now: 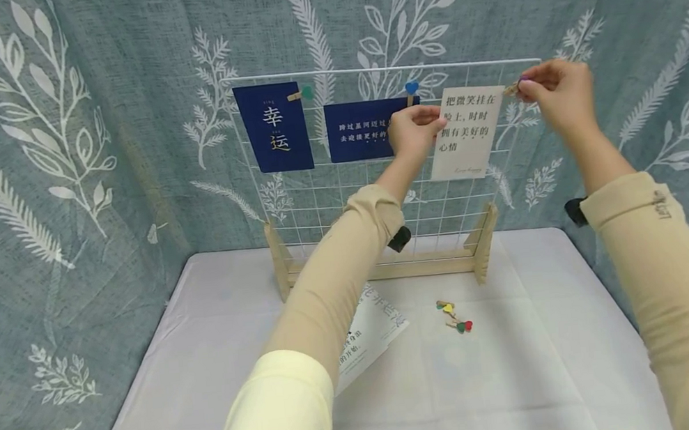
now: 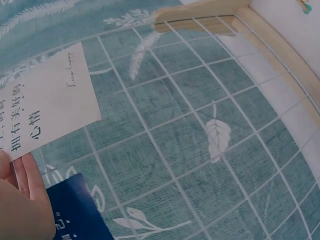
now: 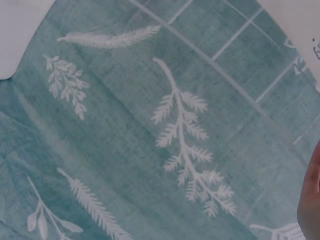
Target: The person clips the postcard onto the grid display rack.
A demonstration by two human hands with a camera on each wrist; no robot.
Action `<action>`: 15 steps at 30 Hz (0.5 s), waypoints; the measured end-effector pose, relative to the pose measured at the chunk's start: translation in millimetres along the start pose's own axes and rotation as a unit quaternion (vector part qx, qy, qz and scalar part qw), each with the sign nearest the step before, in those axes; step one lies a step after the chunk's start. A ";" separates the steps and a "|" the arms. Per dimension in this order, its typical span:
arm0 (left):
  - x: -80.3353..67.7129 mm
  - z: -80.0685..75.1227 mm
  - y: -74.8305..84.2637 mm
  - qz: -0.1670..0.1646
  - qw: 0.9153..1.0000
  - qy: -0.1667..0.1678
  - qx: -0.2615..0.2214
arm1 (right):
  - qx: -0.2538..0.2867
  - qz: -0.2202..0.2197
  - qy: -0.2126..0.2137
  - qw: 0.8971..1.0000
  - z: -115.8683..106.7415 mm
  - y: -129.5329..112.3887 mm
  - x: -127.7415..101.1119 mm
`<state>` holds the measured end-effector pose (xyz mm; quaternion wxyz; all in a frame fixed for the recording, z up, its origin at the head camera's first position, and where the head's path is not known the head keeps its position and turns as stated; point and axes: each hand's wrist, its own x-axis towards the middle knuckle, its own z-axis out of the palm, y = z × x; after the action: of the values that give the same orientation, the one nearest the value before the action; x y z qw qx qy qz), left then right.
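A white card [image 1: 468, 133] with printed Chinese text stands tilted in front of the right part of the white wire grid [image 1: 370, 219]. My left hand [image 1: 413, 132] pinches its left edge between thumb and fingers; the left wrist view shows the hand [image 2: 27, 197] at the edge of the card [image 2: 60, 100]. At the card's upper right edge, my right hand [image 1: 561, 94] pinches a small wooden clothespin [image 1: 511, 89] with a bit of purple on it. Whether the clothespin grips the card cannot be told. The right wrist view shows only part of the right hand [image 3: 310, 200].
Two dark blue cards hang on the grid: an upright one [image 1: 273, 128] with a green-topped clothespin [image 1: 306, 93], and a wide one [image 1: 356, 132] with a blue heart clothespin [image 1: 412, 87]. On the white table [image 1: 496, 395] lie white cards [image 1: 373, 338] and several heart clothespins [image 1: 461, 327].
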<state>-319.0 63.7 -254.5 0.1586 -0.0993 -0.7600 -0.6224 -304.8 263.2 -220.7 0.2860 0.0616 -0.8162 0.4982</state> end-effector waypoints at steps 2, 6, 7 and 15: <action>1.8 1.8 2.4 0.007 1.000 0.006 0.008 | -0.001 0.005 0.011 1.000 1.5 -3.1 1.5; 4.6 3.6 5.8 0.008 1.000 0.020 0.023 | 0.041 0.014 0.039 0.998 4.2 -6.4 4.8; 5.1 3.8 6.4 0.005 0.999 0.023 0.026 | 0.057 0.016 0.045 0.997 4.7 -6.4 5.8; 6.2 5.4 9.5 -0.014 0.997 0.052 0.048 | 0.130 0.057 0.058 0.988 6.5 -7.9 9.9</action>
<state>-322.1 70.6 -244.5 0.1933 -0.0482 -0.7813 -0.5915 -312.6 255.5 -211.6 0.2934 0.0221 -0.7290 0.6181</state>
